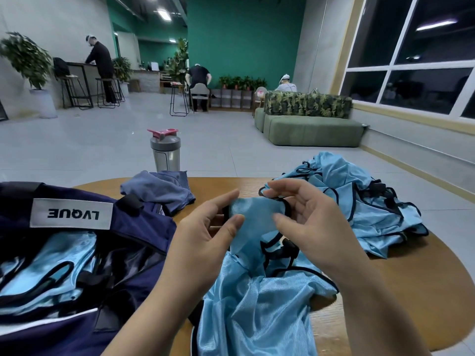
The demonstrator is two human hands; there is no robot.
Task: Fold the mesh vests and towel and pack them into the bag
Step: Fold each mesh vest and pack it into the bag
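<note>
Head view, hands: we have both hands up over the round wooden table (411, 291). Our left hand (205, 235) pinches the upper edge of a light-blue mesh vest with black trim (257, 291) between thumb and fingers. Our right hand (308, 227) grips the same edge just beside it, fingers curled round the black binding.

Head view, vest in hand: its top is lifted between our hands; the rest hangs down crumpled onto the near edge of the table. It is not yet folded.

Head view, bag: the navy-blue fabric bag with a white label (84, 253) lies open at our left, on the table's edge. Light-blue vests (51, 273) already lie inside, fairly flat.

Head view, pile: a heap of light-blue mesh vests (359, 201) sits unfolded at the far right of the table, well apart from the bag.

Head view, towel: the grey-blue cloth towel (162, 191) lies bunched at the far side, just beside the bag, unfolded.

Head view, other: a grey shaker bottle with a red lid (165, 152) stands behind the towel.

Progress: we judge the task partly done; some vests are packed, while this vest, the heap and the towel remain.
</note>
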